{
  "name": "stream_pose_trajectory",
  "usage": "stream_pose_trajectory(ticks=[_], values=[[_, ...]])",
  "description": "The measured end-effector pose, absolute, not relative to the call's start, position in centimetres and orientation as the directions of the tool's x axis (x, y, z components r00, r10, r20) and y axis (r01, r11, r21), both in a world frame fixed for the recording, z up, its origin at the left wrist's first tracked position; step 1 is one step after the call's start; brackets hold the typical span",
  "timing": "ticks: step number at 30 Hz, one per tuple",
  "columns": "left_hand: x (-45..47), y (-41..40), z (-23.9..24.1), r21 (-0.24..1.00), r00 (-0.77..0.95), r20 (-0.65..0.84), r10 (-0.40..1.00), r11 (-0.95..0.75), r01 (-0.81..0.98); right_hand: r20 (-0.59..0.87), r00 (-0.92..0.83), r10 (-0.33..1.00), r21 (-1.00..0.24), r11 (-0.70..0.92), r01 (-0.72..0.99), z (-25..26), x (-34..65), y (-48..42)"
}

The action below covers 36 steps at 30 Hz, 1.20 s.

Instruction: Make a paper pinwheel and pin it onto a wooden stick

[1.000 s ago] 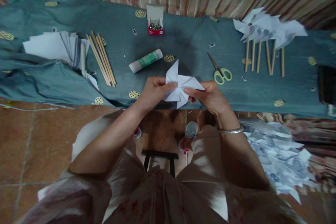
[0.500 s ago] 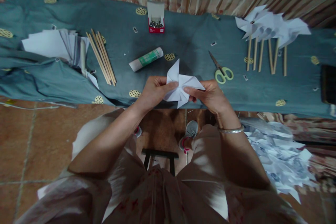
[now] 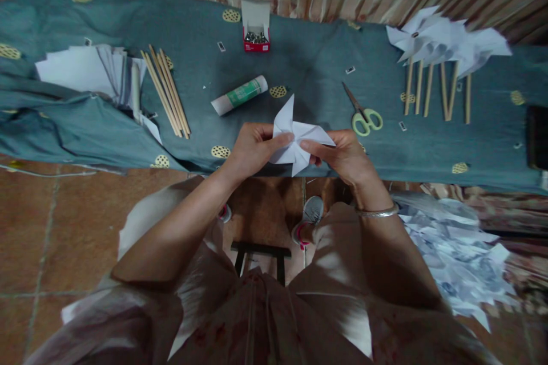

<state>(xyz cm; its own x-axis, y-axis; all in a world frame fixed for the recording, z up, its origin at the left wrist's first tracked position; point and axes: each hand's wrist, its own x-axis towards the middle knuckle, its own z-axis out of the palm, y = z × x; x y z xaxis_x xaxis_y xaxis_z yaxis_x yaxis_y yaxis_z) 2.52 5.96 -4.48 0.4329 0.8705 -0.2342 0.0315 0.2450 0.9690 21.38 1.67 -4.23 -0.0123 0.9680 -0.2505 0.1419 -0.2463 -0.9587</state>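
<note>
Between my hands, over the front edge of the cloth-covered table (image 3: 308,77), is a white paper pinwheel (image 3: 286,120) with pointed blades. My left hand (image 3: 257,147) grips it from the left, the thumb pressed near its centre. From the right, my right hand (image 3: 340,153) pinches it, thumb on top and fingers underneath. Beyond the pinwheel lies a glue stick (image 3: 240,95) with a green label. Scissors (image 3: 363,114) with light green handles rest to the right of my right hand.
An open red box of metal pins (image 3: 257,40) stands at the back. Wooden sticks (image 3: 165,94) and white paper sheets (image 3: 75,71) lie on the left. Several pinwheels on sticks (image 3: 445,40) lie at the right. Below the table's right side is a heap of folded white paper (image 3: 454,251).
The view has shifted very slightly. Both hands keep their hold on the paper pinwheel, with hardly any movement of the thumbs at its centre.
</note>
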Motion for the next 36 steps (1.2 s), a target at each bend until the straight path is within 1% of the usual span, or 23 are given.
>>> stream_pose_trajectory(ticks=[5,10,16,23,30,36], values=[[2.2,5.9,-4.5,0.973,0.455,-0.219,0.863,0.229,0.033,-0.255,0.001,0.967,-0.958,-0.253,0.133,-4.2,21.5,1.7],[2.1,6.0,-5.0,0.974,0.446,-0.213,0.869,0.226,0.025,-0.257,-0.033,0.966,-0.961,-0.251,0.113,-3.9,21.5,1.6],[2.2,6.1,-5.0,0.971,0.437,-0.232,0.869,0.233,0.052,-0.295,-0.165,0.941,-0.956,-0.289,0.056,-3.5,21.9,1.5],[2.1,6.0,-4.5,0.953,0.427,-0.285,0.858,0.303,0.027,-0.340,-0.266,0.902,-0.937,-0.348,0.017,-3.3,22.5,1.3],[2.0,6.0,-4.5,0.942,0.458,-0.299,0.837,0.336,0.002,-0.371,-0.251,0.894,-0.928,-0.361,0.090,-3.3,22.6,1.3],[1.9,5.9,-4.4,0.941,0.484,-0.294,0.824,0.339,-0.005,-0.362,-0.260,0.895,-0.927,-0.318,0.199,-3.3,22.8,1.5]])
